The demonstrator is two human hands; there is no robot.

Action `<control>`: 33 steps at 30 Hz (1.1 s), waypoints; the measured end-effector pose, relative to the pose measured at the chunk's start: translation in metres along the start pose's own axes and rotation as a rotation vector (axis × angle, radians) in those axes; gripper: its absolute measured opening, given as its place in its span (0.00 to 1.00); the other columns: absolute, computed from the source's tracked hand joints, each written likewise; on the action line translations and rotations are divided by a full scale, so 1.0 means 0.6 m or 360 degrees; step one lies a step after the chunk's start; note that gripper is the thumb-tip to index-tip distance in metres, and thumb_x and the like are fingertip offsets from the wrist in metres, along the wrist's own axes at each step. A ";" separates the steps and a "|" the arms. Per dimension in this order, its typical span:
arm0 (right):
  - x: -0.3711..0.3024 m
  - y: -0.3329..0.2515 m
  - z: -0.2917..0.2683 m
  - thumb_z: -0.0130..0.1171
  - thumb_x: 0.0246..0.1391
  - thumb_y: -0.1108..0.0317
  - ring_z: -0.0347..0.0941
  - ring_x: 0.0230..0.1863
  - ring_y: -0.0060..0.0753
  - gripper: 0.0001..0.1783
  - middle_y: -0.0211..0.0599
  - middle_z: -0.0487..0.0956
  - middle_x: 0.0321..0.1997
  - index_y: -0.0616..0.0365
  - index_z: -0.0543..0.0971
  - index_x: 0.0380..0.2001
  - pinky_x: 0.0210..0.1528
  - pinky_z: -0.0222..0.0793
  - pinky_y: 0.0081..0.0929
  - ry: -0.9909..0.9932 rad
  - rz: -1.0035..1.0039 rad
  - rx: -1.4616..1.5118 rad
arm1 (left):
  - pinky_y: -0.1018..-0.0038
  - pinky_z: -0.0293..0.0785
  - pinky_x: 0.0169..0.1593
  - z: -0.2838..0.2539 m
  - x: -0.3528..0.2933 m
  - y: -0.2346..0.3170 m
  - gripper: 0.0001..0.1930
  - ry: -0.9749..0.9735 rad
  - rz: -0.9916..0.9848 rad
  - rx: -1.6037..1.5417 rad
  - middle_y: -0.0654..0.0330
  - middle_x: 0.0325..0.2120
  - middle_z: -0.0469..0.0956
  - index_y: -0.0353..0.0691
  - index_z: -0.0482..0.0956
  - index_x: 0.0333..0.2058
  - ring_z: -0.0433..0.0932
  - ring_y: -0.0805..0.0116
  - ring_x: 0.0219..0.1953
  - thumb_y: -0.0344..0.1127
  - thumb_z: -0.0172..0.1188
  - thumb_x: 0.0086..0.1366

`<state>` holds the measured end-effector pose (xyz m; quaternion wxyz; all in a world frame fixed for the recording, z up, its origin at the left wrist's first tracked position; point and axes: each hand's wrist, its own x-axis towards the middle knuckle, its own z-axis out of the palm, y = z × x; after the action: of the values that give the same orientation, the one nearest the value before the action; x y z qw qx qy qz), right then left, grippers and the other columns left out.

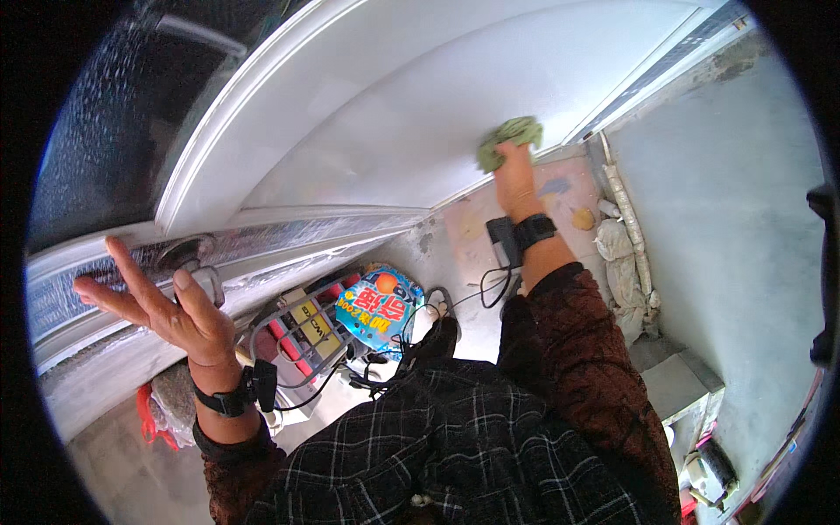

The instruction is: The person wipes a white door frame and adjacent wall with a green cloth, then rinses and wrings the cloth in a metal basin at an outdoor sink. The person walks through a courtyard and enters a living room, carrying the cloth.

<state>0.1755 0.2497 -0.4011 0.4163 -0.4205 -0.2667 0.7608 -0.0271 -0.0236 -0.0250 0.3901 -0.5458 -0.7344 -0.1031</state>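
A crumpled green cloth (512, 142) is pressed against the lower part of a white door panel (411, 114). My right hand (516, 179) grips the cloth, arm stretched forward. At the left, my left hand (166, 306) has its fingers spread and holds nothing. It is beside the door's edge, next to a metal door knob (185, 254); whether the fingertips touch the edge I cannot tell. Above the panel is a dark glass pane (114, 114) speckled with whitish marks. Both wrists wear black straps with small boxes and cables.
Below the door edge stand a wire basket (302, 337) and a bright blue printed bag (381, 302), close to my feet. A grey stone-like lump with red plastic (171, 407) lies at lower left. Wrapped pipes (621, 262) run along the right wall, near a grey ledge (678, 385).
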 end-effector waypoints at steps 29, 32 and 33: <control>-0.167 0.220 0.142 0.66 0.55 0.51 0.79 0.42 0.57 0.21 0.53 0.82 0.35 0.62 0.80 0.30 0.45 0.73 0.46 -0.1103 -0.0194 -0.1802 | 0.44 0.24 0.74 -0.001 0.005 -0.004 0.33 0.0032 0.0113 0.0018 0.44 0.76 0.37 0.44 0.65 0.70 0.31 0.44 0.77 0.49 0.48 0.69; -0.134 0.188 0.133 0.66 0.53 0.50 0.79 0.45 0.55 0.21 0.49 0.83 0.35 0.59 0.82 0.30 0.47 0.73 0.46 -0.1273 -0.0298 -0.2079 | 0.45 0.26 0.74 -0.002 0.002 -0.001 0.32 0.0007 0.0060 0.0040 0.44 0.76 0.35 0.47 0.64 0.71 0.31 0.44 0.77 0.49 0.47 0.69; -0.124 0.179 0.129 0.67 0.53 0.49 0.80 0.45 0.55 0.21 0.49 0.83 0.35 0.59 0.82 0.30 0.47 0.73 0.45 -0.1321 -0.0301 -0.2097 | 0.45 0.28 0.74 -0.002 0.002 0.000 0.32 0.0000 0.0041 0.0042 0.44 0.76 0.35 0.47 0.63 0.71 0.31 0.44 0.77 0.49 0.46 0.70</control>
<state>0.0874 0.1271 -0.4122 0.0102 -0.2378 -0.8315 0.5020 -0.0266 -0.0234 -0.0234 0.3986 -0.5501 -0.7285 -0.0884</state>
